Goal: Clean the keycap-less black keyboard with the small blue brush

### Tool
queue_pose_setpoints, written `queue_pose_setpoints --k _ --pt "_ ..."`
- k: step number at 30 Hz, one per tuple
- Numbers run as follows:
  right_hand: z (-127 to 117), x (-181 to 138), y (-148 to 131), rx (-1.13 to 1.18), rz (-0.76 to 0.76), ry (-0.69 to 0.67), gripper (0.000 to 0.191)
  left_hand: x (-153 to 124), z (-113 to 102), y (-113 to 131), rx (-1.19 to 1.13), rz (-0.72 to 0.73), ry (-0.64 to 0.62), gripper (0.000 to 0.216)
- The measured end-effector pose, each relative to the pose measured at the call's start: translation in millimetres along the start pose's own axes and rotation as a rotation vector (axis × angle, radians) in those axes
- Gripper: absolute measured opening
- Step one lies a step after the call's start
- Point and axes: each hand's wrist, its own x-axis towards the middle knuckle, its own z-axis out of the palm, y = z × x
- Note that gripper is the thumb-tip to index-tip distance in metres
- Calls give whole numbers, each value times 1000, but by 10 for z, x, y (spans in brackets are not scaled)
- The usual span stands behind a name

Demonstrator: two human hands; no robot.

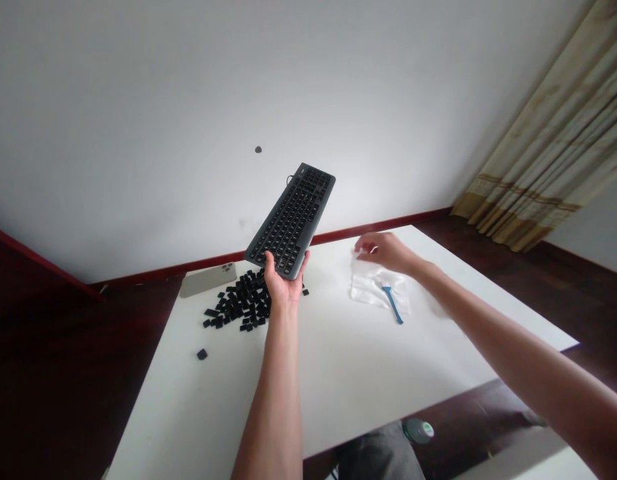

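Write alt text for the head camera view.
The left hand holds a black keyboard tilted up above a white table, near a pile of loose black keycaps beside a phone. The right hand is at the edge of a clear plastic bag with a blue tool.

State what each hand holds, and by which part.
The left hand holds the keyboard by its near short end, raised. The right hand touches the bag at its far edge; grip cannot be told.

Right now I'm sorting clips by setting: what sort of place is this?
Probably a room in a home: a white table against a bare wall, a curtain at the right, and a dark wooden floor.
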Motion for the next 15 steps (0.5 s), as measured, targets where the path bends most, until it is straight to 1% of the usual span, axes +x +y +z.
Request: queue_pose_setpoints --k 2,3,4,5,6,7,8,10,11,13,15 --pt "298 196 -269 32 -107 -243 23 19 -12 29 -22 -3 19 47" --pt "420 300 -353 32 -124 -332 22 26 -15 39 -34 -7 28 48" --pt "512 410 -400 23 -125 -391 22 31 -17 47 -44 -10 33 49" --pt "570 525 -411 6 -110 -419 23 35 -18 53 -52 -10 32 50" --pt "591 643 -390 -17 -81 -417 27 36 -18 56 -56 -10 25 50" --pt "576 758 -343 -46 -39 -386 32 37 -17 57 -55 -9 14 51" --pt "531 864 -277 -78 17 -326 37 37 -17 57 -52 -6 2 51" --pt "388 1033 -120 -135 129 -181 39 38 -18 54 -45 -3 -12 52" --pt "314 1092 -47 -150 170 -123 41 40 -20 53 -43 -1 -12 51" --pt "217 1163 46 -166 219 -31 38 46 -23 50 -41 -2 -18 51" --pt "232 1181 30 -165 215 18 40 51 -26 47 -33 -8 -40 50"
